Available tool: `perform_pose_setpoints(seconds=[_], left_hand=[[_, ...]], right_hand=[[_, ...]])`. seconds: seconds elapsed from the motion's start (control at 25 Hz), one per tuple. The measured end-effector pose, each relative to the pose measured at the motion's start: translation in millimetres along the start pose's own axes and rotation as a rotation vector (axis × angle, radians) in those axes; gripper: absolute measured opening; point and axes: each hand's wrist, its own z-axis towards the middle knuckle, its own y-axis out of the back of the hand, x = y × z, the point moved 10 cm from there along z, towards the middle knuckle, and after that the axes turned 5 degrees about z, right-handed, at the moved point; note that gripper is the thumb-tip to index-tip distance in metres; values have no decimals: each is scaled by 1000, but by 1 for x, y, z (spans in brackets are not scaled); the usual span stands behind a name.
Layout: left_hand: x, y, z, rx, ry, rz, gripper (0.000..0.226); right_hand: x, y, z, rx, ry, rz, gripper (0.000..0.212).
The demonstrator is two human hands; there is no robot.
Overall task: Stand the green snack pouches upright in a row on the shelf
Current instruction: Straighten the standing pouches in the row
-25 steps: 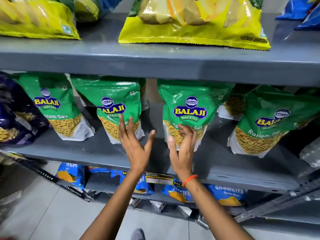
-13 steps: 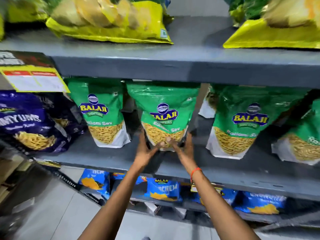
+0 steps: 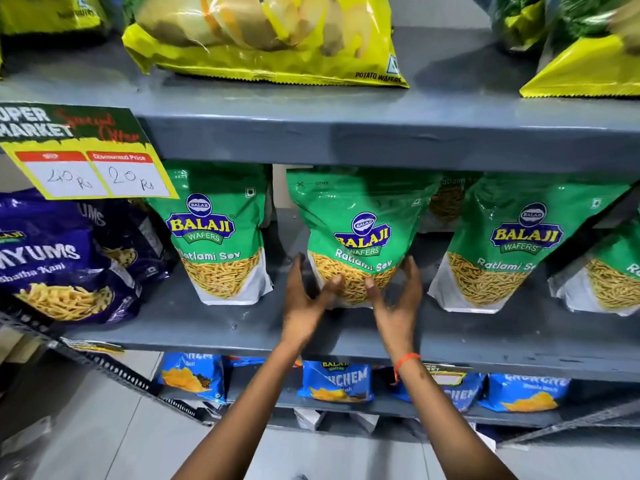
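Observation:
Several green Balaji Ratlami Sev pouches stand in a row on the grey middle shelf point(image 3: 214, 332). The middle green pouch point(image 3: 360, 216) leans a little to the left, and both hands clasp its lower part. My left hand point(image 3: 304, 299) wraps its left side, thumb on the front. My right hand point(image 3: 398, 299), with an orange wrist thread, wraps its right side. Another green pouch point(image 3: 216, 230) stands upright to the left, apart from my hands. A third point(image 3: 519, 237) leans on the right, and a fourth point(image 3: 613, 275) shows at the right edge.
Purple snack bags point(image 3: 62, 268) lie at the shelf's left end under a yellow price sign point(image 3: 86, 157). Yellow potato wafer bags point(image 3: 270, 39) lie on the shelf above. Blue snack bags point(image 3: 336, 382) fill the shelf below. More pouches sit behind the front row.
My hands went from open in front of the shelf to closed around the bottom of the middle green pouch. The view shifted left, bringing the price sign and purple bags in.

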Motion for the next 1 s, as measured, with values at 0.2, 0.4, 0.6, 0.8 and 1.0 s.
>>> perform_pose_setpoints(seconds=[0.2,0.4,0.6,0.8,1.0], left_hand=[[-32,93,-19,-489,-247,249,61],[-5,165,-30,-724,-111,304,79],[48,189,-2,-420,101,74,77],[62,191,10,-234,129,16,56],[68,200,12,-247,130,-27,54]], right_hand=[[72,-25,-31,-59,401,-163,65],[92,-109,-55,221,563,-222,36],[18,-199,-52,664,20,-255,66],[-8,-235,-56,815,-148,-72,80],[-22,-241,-59,730,-190,-19,73]])
